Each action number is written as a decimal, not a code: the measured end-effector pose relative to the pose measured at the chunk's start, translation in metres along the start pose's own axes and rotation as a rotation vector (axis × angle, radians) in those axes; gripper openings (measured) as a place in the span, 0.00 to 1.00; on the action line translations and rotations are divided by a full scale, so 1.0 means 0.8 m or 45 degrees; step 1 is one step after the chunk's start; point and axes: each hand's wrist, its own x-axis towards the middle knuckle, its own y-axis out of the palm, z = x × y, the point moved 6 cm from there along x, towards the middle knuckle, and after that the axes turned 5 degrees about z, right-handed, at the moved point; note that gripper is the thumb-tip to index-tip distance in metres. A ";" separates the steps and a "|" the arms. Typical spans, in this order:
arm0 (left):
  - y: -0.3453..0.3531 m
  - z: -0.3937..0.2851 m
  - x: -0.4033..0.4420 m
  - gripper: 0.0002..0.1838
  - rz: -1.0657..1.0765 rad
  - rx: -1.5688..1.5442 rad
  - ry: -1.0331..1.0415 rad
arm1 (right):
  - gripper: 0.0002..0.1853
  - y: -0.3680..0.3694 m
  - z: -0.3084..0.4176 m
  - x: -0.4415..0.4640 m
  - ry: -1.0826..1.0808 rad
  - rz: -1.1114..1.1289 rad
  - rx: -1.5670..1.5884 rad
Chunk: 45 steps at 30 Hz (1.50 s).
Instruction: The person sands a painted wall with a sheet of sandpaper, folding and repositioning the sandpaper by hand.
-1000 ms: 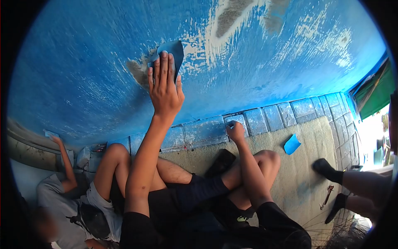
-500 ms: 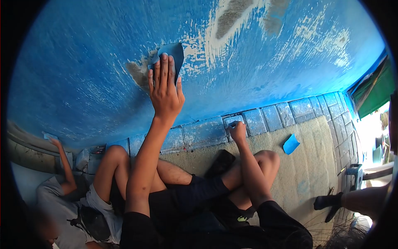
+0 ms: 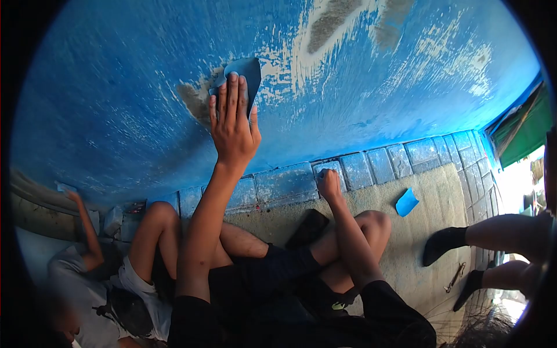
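My left hand (image 3: 234, 124) lies on the blue wall (image 3: 145, 75), fingers stretched and pressing a sheet of sandpaper (image 3: 250, 69) against it. The sheet is blue on one face, dark on the other, and curls up past my fingertips. A patch of bare grey plaster (image 3: 191, 101) shows just left of these fingers. My right hand (image 3: 329, 184) is closed low down, above the edge of the mat and by the grey blocks at the wall's foot. What it holds, if anything, is hidden.
A blue sandpaper piece (image 3: 407, 202) lies on the beige mat (image 3: 429, 243), and a dark object (image 3: 310, 227) by my legs. Left, a co-worker's hand (image 3: 73, 196) holds paper at the wall. Another person's dark-socked feet (image 3: 445, 243) stand at right.
My left hand and its sandpaper have shifted slightly right in view. At the right, the other person's legs have come further into view, with a second foot now on the mat.
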 end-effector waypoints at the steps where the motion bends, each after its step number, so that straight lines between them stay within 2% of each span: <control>1: 0.000 0.000 0.000 0.28 -0.003 0.000 -0.001 | 0.03 0.000 0.003 0.000 -0.006 0.045 0.012; 15: -0.006 0.000 0.000 0.27 -0.033 -0.019 0.010 | 0.06 0.007 0.022 -0.011 -0.287 0.193 -0.163; 18: -0.008 -0.002 0.000 0.28 0.018 -0.032 0.015 | 0.06 0.015 0.023 -0.011 -0.330 0.086 -0.184; 20: -0.011 -0.002 0.001 0.28 0.024 -0.026 0.012 | 0.06 0.006 0.031 -0.012 -0.281 0.194 -0.252; 23: -0.015 -0.001 -0.001 0.28 0.046 -0.015 0.007 | 0.07 0.037 -0.007 -0.007 -0.302 0.213 -0.368; 24: -0.018 -0.001 -0.003 0.29 0.054 -0.011 0.025 | 0.12 -0.005 0.017 -0.018 -0.216 0.059 -0.227; 25: -0.021 -0.001 -0.002 0.30 0.055 -0.005 0.043 | 0.12 -0.014 0.018 -0.018 -0.225 0.052 -0.229; 28: -0.025 0.005 -0.005 0.31 0.147 0.069 0.084 | 0.18 -0.068 0.003 -0.027 0.057 -0.281 0.186; 29: -0.026 0.005 -0.009 0.31 0.150 0.066 0.088 | 0.16 -0.081 0.002 -0.030 0.101 -0.305 0.213; 33: -0.006 0.002 -0.038 0.31 0.171 0.086 0.080 | 0.12 -0.085 -0.024 -0.034 0.225 -0.235 0.325; 36: 0.022 -0.002 -0.078 0.31 0.297 -0.004 0.101 | 0.11 -0.065 -0.040 -0.030 0.308 -0.192 0.437; 40: 0.043 0.009 -0.096 0.31 0.407 0.035 0.101 | 0.11 -0.061 -0.020 -0.028 0.342 -0.104 0.528; 42: 0.032 0.009 -0.073 0.31 0.251 0.070 0.113 | 0.11 -0.060 -0.010 -0.025 0.293 -0.029 0.543; 45: -0.021 -0.005 0.012 0.31 0.019 0.032 0.179 | 0.10 -0.054 -0.014 -0.019 0.206 -0.092 0.502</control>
